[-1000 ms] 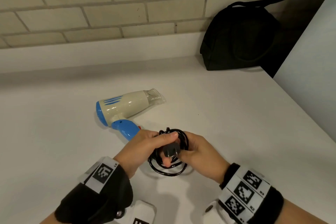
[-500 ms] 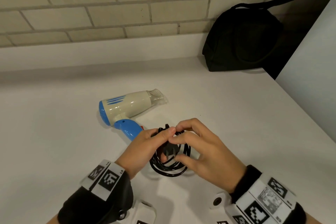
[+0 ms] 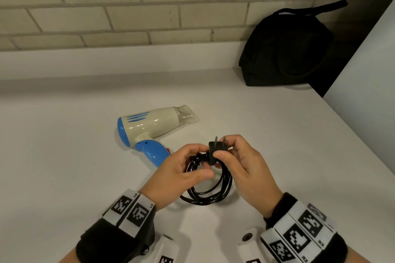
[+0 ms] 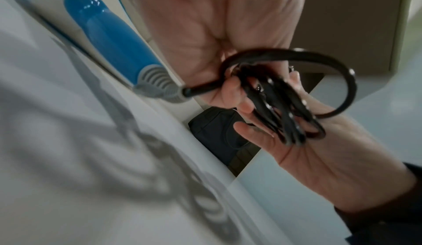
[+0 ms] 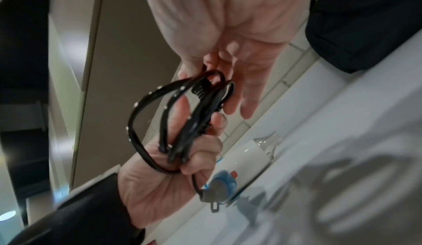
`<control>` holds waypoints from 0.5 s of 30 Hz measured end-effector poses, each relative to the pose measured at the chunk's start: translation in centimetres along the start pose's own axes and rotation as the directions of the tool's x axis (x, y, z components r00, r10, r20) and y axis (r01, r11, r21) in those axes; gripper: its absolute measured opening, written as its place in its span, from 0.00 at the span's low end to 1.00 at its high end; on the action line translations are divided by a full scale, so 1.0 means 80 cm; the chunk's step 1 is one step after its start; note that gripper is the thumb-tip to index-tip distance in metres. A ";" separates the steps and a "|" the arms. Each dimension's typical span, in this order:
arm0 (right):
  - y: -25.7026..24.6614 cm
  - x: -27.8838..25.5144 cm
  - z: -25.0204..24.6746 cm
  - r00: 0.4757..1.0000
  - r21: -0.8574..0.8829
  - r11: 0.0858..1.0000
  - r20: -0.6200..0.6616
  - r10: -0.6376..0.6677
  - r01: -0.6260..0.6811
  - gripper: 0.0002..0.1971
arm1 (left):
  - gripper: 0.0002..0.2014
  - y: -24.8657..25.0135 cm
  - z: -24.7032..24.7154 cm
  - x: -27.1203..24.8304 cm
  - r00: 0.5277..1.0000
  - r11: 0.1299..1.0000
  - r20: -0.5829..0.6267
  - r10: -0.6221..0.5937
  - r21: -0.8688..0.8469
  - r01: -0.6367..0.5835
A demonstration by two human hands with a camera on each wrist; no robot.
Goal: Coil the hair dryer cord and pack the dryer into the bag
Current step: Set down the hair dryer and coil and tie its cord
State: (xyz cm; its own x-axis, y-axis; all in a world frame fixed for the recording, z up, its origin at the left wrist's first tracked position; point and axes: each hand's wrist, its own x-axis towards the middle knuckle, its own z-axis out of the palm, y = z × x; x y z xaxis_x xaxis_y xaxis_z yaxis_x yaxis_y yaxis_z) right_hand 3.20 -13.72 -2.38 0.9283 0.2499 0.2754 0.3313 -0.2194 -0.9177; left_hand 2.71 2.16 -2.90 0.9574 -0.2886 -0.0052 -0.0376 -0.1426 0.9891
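A cream and blue hair dryer (image 3: 154, 127) lies on the white counter (image 3: 64, 166), nozzle pointing right. Its black cord (image 3: 211, 192) is wound into several loops held just above the counter near the blue handle (image 4: 114, 39). My left hand (image 3: 181, 175) grips the bundle at its top left. My right hand (image 3: 239, 162) pinches the black plug (image 3: 217, 150), prongs up, against the coil. The wrist views show the cord (image 4: 285, 108) running from the grey strain relief (image 5: 214, 193) into the loops (image 5: 182, 122). The black bag (image 3: 286, 49) stands at the back right.
A brick wall with a white ledge (image 3: 128, 57) runs along the back. A pale panel (image 3: 367, 83) closes off the right side beside the bag. The bag (image 5: 365, 23) looks closed from the front; its opening is not visible.
The plug has risen from the middle of the coil to its top, prongs now upward. My right hand shifted from over the loops to pinching the plug. The dryer stayed put.
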 end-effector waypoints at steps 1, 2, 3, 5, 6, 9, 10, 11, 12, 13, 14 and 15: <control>0.000 0.000 0.001 1.000 0.016 1.000 -0.007 0.014 -0.014 0.10 | 0.20 -0.002 0.001 0.000 1.000 0.999 0.028 0.010 0.036 -0.011; 0.002 0.001 0.002 1.000 0.021 1.000 -0.008 0.023 -0.023 0.11 | 0.21 -0.003 0.003 0.002 0.998 0.997 0.059 0.015 0.072 -0.019; 0.001 0.001 0.003 1.000 0.018 1.000 -0.002 0.026 -0.026 0.12 | 0.20 -0.001 0.005 0.002 0.997 0.993 0.072 0.019 0.113 -0.027; 0.001 0.002 0.002 1.000 -0.024 1.000 -0.002 0.021 -0.021 0.12 | 0.14 0.002 0.009 0.004 0.997 0.982 0.060 0.040 0.182 -0.050; 0.001 0.002 0.001 1.000 -0.044 0.999 -0.016 0.018 -0.019 0.13 | 0.12 0.004 0.010 0.004 0.997 0.975 0.047 0.055 0.213 -0.064; 0.001 0.000 -0.002 0.993 0.081 0.996 -0.112 0.033 -0.024 0.12 | 0.07 0.007 0.013 0.006 0.994 0.938 0.020 0.106 0.330 -0.106; 0.001 -0.002 -0.003 0.989 0.152 0.988 -0.141 0.045 -0.023 0.10 | 0.06 0.008 0.014 0.006 0.993 0.926 0.016 0.118 0.359 -0.116; 0.000 -0.002 -0.003 0.986 0.210 0.977 -0.158 0.058 -0.024 0.07 | 0.07 0.007 0.015 0.006 0.991 0.916 0.007 0.136 0.380 -0.128; 0.000 -0.001 -0.003 0.983 0.252 0.967 -0.170 0.071 -0.026 0.06 | 0.08 0.004 0.015 0.006 0.988 0.903 0.004 0.154 0.405 -0.143; -0.001 0.000 -0.003 0.981 0.281 0.959 -0.173 0.085 -0.033 0.07 | 0.09 0.004 0.014 0.006 0.986 0.889 0.008 0.164 0.433 -0.152; -0.001 0.002 -0.002 0.979 0.296 0.954 -0.178 0.101 -0.044 0.09 | 0.09 0.003 0.014 0.005 0.987 0.875 0.018 0.163 0.459 -0.152; -0.001 0.004 -0.002 0.974 0.300 0.952 -0.191 0.120 -0.059 0.11 | 0.08 0.004 0.014 0.004 0.987 0.866 0.025 0.160 0.477 -0.152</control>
State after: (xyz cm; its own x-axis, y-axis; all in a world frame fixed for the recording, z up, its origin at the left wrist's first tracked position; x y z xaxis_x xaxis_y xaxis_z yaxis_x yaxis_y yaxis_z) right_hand 3.50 -13.82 -2.19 0.9764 0.0374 0.2128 0.2104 0.0595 -0.9758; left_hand 2.72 0.94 -2.75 0.9316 -0.3311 0.1496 -0.3150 -0.5309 0.7867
